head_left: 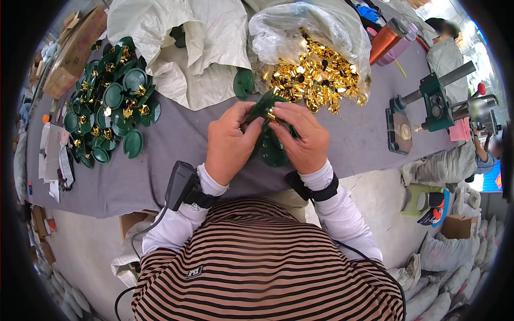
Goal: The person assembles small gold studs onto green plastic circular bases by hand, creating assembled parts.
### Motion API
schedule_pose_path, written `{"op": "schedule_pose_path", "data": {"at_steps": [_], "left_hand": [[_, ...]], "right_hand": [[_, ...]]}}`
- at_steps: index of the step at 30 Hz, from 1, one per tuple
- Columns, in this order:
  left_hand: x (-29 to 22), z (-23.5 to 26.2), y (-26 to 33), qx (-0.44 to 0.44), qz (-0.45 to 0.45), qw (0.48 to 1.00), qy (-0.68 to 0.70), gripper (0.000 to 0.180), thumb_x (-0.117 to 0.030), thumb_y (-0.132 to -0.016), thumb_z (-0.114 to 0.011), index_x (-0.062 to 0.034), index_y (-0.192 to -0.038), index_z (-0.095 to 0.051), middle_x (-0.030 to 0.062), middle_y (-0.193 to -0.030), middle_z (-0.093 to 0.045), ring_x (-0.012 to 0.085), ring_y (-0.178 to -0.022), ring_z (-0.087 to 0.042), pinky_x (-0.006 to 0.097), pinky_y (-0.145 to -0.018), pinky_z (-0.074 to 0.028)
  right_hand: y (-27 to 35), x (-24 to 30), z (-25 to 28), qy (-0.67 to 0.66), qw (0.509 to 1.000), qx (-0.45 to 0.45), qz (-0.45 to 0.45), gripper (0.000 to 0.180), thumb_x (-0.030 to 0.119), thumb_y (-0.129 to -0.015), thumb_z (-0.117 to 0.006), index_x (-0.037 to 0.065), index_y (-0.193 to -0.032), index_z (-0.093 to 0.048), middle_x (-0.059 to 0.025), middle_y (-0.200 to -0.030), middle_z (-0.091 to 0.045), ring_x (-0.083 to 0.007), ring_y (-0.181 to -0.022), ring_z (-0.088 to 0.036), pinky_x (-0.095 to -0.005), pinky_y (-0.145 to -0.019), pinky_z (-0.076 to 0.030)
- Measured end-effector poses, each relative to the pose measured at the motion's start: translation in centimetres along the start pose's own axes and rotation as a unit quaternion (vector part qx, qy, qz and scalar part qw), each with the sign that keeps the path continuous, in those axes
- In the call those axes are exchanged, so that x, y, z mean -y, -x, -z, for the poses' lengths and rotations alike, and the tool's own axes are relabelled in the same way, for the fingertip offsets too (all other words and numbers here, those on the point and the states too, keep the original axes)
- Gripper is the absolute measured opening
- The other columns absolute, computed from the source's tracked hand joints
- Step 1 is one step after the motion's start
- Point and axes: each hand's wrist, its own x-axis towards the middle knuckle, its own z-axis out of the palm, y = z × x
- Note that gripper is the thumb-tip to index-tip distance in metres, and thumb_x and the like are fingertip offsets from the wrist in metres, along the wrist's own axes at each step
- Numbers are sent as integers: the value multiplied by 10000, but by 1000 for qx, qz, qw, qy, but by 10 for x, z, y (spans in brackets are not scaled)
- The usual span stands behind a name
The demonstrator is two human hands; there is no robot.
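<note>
Over the front middle of the table, my left hand point(229, 143) pinches a dark green plastic piece point(262, 107) with a rounded end. My right hand point(306, 140) is closed at its other side, with a small shiny gold metal clip point(271, 115) between thumb and fingers. The clip touches the green piece; my fingers partly hide where they meet. Just beneath my hands lies another green piece point(274, 154). One more green cup-like piece point(243, 83) rests beyond my left hand, at the edge of a white sack.
A heap of green pieces with gold clips point(113, 96) covers the left of the grey-covered table point(176, 166). Behind are a white woven sack point(187, 53) and a clear bag of gold clips point(316, 75). A green hand press point(433, 101) and orange tumbler point(386, 41) stand right.
</note>
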Motion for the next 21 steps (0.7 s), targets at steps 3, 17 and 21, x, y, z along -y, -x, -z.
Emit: {"op": "schedule_pose_path", "data": {"at_steps": [3,17,21], "left_hand": [[-5,-2,7,-7,-47,998,-40,230,-7,-831,-649,1,-1060,-630,100,-898,-673,164,-779,-630,269,-687,-499],[12,51,-26,-6,-43,983,-180,251,-163,-840,-653,0,-1030,-647,184,-919,-675,275,-737,-661,352,-686,-511],[56,183,-120,-266,-90,903,-326,366,-193,-854,-664,13,-1153,-621,166,-1090,-669,262,-935,-652,340,-826,-496]], "right_hand": [[1,1,2,26,1000,3,14,288,-25,-728,-742,17,-1004,-671,-131,-1002,-683,-256,-903,-675,-311,-762,-539],[15,8,2,-268,903,10,-335,393,-20,-758,-737,14,-1137,-635,-61,-960,-694,-164,-879,-666,-253,-761,-545],[21,-21,49,-67,935,18,-347,317,62,-769,-735,41,-1079,-674,-64,-894,-689,-172,-805,-673,-283,-717,-544]]}}
